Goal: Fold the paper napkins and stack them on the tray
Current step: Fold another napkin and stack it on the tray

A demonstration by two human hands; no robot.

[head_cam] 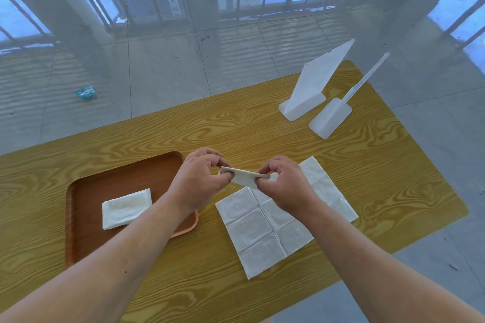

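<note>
The left hand (199, 181) and the right hand (286, 186) are above the middle of the wooden table (262, 126). Each one pinches one end of the held napkin (245, 177) between the thumb and curled fingers. This held napkin is a small folded strip, lifted in the air, not touching the table.

Directly below it and below the right hand lies a flat napkin (262, 228), opened, with its crease lines visible. A second flat napkin (325, 191) lies partly under it, toward the right. A band of bare wood lies between these two napkins and the right edge of the table.

At the left is the brown tray (126, 178); the left wrist crosses over its right rim. On the tray lies one folded napkin (126, 208), with bare tray surface on all its sides.

Beyond the hands there is a wide bare area of wood up to the far edge. Near the far right corner stand a tall white plastic holder (312, 86) and a smaller white stand (330, 118), just beside each other and well apart from the hands. On the tiled floor beyond the table lies a small green wrapper (85, 92)
</note>
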